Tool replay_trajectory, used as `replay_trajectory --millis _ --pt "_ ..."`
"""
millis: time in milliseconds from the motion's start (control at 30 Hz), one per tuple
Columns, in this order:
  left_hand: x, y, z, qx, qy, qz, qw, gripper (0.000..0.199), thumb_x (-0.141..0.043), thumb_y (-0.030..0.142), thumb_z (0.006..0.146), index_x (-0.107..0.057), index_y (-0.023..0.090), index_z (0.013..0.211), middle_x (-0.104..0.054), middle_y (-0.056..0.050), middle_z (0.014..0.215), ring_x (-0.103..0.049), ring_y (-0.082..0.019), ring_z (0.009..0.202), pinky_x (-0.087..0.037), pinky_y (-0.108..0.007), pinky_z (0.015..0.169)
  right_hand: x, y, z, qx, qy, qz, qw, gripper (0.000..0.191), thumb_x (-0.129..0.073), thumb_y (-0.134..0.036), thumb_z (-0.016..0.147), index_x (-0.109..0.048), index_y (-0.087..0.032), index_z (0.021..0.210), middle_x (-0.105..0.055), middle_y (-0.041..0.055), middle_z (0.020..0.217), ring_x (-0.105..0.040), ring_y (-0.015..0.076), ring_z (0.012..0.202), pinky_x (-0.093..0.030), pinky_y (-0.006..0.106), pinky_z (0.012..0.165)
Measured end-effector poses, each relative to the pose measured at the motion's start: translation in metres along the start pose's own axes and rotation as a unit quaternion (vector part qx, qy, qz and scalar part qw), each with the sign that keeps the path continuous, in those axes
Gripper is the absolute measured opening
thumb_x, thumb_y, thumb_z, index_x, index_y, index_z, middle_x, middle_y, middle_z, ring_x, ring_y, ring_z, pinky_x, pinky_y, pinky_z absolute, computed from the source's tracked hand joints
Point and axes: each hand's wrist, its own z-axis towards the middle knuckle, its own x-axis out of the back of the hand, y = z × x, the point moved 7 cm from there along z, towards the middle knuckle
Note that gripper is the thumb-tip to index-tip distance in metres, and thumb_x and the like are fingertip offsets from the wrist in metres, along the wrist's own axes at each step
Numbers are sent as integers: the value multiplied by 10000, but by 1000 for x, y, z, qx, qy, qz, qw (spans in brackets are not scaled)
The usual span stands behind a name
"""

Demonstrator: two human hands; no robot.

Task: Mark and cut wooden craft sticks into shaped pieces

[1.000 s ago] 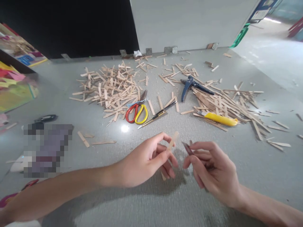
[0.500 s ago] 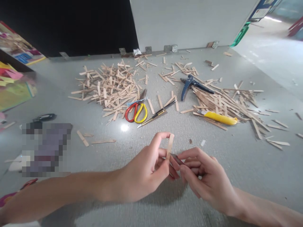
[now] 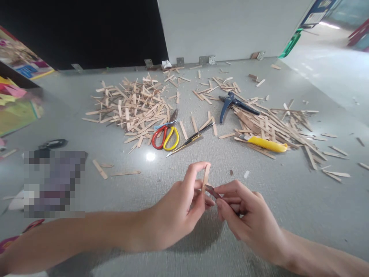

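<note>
Pinching a wooden stick [image 3: 205, 177] in my left hand [image 3: 178, 209], I pinch a small blade [image 3: 212, 191] against it with my right hand [image 3: 250, 219].

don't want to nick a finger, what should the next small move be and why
Probably a short, light stroke of the blade-like tool against the wooden stick: the right hand has the tool's tip right at the stick, while the left hand steadies the stick, its fingers close to that tip.
</note>
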Motion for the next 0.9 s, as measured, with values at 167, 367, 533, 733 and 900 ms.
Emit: replay_trajectory --millis 167,367,533,733,900 --pt "0 -1 -1 13 -10 -4 1000 453 -462 237 1109 -290 274 1526 -748 -62 1018 -752 -197 864 -581 -331 774 -1 3 0 -4 6 11 1000 154 -547 -349 1096 -605 -208 1069 -666 -18 675 -507 75 484 -353 161 392" --pt "-3 2 -1 43 -10 -64 997 388 -446 309 1115 -312 258 1476 -721 -54 975 -721 -191 840 -553 -332 766 -4 11 2 -24 -7 63 998 175 -558 -389 1097 -567 -220 1051 -589 -78 599 -366 45 375 -313 166 357" --pt "-1 -4 0 69 5 -54 996 491 -564 375 1079 -328 257 1493 -739 -62 970 -692 -182 766 -521 -311 702 0 15 2 -17 11 28 999 125 -661 -321 1024 -593 -218 1043 -725 3 691 -654 119 547 -445 185 457" --pt "-4 -4 2 69 -6 -89 994 482 -555 384 1086 -324 249 1487 -756 -82 1010 -734 -196 832 -550 -333 771 0 15 1 2 13 -5 1000 37 -589 -251 1041 -579 -219 1055 -769 14 725 -674 112 542 -474 174 471" --pt "-3 -4 1 66 -4 -73 995 488 -560 375 1085 -335 253 1500 -747 -69 988 -718 -182 799 -545 -316 742 1 8 3 24 9 -35 999 25 -554 -204 1059 -563 -227 1064 -767 -12 714 -680 99 536 -485 154 469"
